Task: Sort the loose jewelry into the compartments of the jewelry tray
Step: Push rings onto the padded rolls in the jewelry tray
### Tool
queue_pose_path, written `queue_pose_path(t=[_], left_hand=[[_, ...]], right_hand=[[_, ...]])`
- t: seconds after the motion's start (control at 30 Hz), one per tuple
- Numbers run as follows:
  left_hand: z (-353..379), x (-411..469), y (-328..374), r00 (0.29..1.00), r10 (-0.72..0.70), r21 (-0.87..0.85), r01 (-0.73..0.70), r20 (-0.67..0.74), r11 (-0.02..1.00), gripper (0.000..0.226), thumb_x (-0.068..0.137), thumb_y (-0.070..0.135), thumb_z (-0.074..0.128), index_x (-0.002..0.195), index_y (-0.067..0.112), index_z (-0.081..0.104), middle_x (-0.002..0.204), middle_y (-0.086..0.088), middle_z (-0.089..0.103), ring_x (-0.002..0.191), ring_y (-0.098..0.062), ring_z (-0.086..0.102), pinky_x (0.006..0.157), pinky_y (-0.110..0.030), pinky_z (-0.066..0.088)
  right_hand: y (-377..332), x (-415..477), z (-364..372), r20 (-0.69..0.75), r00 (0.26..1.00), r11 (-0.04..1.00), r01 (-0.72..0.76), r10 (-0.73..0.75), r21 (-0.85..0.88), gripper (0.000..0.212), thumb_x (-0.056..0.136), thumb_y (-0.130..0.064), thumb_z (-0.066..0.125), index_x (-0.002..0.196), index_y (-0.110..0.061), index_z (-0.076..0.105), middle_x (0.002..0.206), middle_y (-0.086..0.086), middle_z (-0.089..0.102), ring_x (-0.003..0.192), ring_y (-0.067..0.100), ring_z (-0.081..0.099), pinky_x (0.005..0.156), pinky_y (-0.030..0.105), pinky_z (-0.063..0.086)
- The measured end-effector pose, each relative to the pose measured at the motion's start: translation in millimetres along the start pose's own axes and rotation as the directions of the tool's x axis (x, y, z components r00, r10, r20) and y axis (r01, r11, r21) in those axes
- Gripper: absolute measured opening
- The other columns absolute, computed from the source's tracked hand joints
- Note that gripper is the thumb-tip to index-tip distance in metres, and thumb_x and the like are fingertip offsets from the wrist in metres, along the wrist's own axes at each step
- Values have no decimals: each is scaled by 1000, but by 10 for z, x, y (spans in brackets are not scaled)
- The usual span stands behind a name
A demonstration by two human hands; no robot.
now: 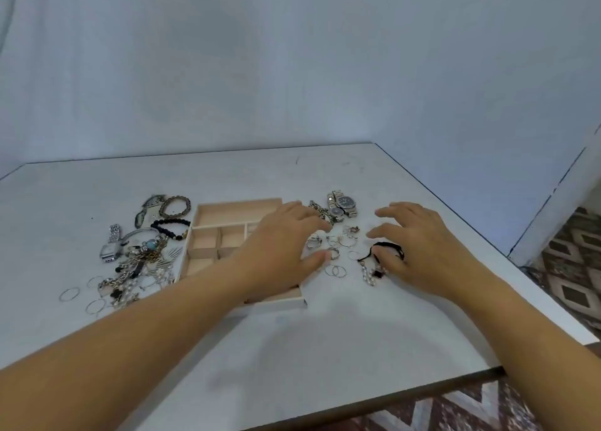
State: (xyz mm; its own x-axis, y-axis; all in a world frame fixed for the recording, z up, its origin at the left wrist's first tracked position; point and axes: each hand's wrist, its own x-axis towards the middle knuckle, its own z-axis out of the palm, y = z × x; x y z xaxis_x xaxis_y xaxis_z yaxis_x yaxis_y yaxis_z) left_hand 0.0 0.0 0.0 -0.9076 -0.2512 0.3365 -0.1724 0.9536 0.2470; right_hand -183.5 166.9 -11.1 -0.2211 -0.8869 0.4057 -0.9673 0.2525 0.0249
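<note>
A pale wooden jewelry tray [208, 232] with several compartments lies mid-table; the compartments I can see hold nothing. My left hand [279, 245] reaches across the tray's right half, fingers spread, its thumb touching a silver ring [333, 253]. My right hand [413, 248] hovers open to the right, its thumb resting on a black cord bracelet [382, 248]. Between the hands lie small rings and hoop earrings [344, 239]. Two metal watches [343, 203] lie beyond them. A beaded earring piece [370, 276] sits by my right thumb.
Left of the tray sits a heap of loose jewelry [143, 258]: bead bracelets [170, 226], a silver watch [110, 248], chains and thin hoops [69, 294]. The white table ends at its right edge [487, 235] and its near edge [422, 388]. A patterned floor [572, 268] lies beyond.
</note>
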Motion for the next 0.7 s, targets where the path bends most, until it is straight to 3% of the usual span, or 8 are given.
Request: queue_pose_path(t=[0.27,0.5,0.7], left_hand=[[80,203,134,994,-50,15,48,101,999,19,86,38,62,104,34,68,140,6,45,142,-19,18,112,-37,24],[99,244,159,986,-106,94,94,127,991,12,82,42,64,90,34,70,145,8,41,145,-21,9,115,-40,16],[132,280,143,982,-118,66,110,150,992,9,82,40,66,88,36,71,146,7,40,145,-22,9,116,-44,15]], right_hand=[[60,-108,42,10,1000,993,-21,20,117,14,80,-33,63,90,-28,71,118,-2,61,116,20,51,93,31,32],[-26,-193,35,-33,999,977,4,3,213,13,81,-36,61,86,-29,71,114,-8,60,113,13,49,90,26,32],[-73,-185,41,32,999,974,-3,-4,226,21,81,-44,56,89,-31,71,115,-11,60,112,10,49,89,24,31]])
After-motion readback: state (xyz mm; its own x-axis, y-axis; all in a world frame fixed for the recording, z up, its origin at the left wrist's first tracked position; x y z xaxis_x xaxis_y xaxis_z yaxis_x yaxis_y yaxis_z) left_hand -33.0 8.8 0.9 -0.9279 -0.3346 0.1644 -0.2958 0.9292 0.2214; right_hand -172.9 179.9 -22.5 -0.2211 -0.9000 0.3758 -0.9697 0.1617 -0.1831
